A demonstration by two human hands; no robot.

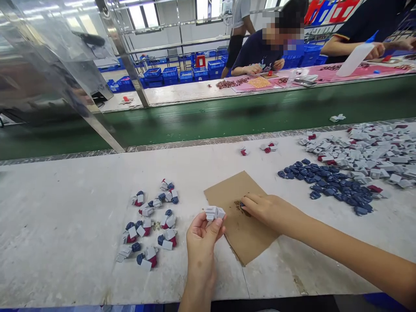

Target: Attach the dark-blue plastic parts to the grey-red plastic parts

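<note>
Our left hand [202,249] rises at lower centre, its fingers pinching a matte, blocky pale-grey piece [214,212]. Our right hand [263,210] reaches in from the lower right, palm down, fingers narrowed on a small dark-blue piece [242,204] at the speckled patch of the flat brown cardboard [242,242]. Glossy blue lumps [329,184] and angular grey parts [377,151] heap the scuffed tabletop [74,229] at right. Blue plastic crates [169,75] stand upper centre, contents unclear to us.

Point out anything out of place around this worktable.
A pale grey piece lies on the green strip beyond the table's far edge, apart from the mostly grey pile; it looks strayed.
</note>
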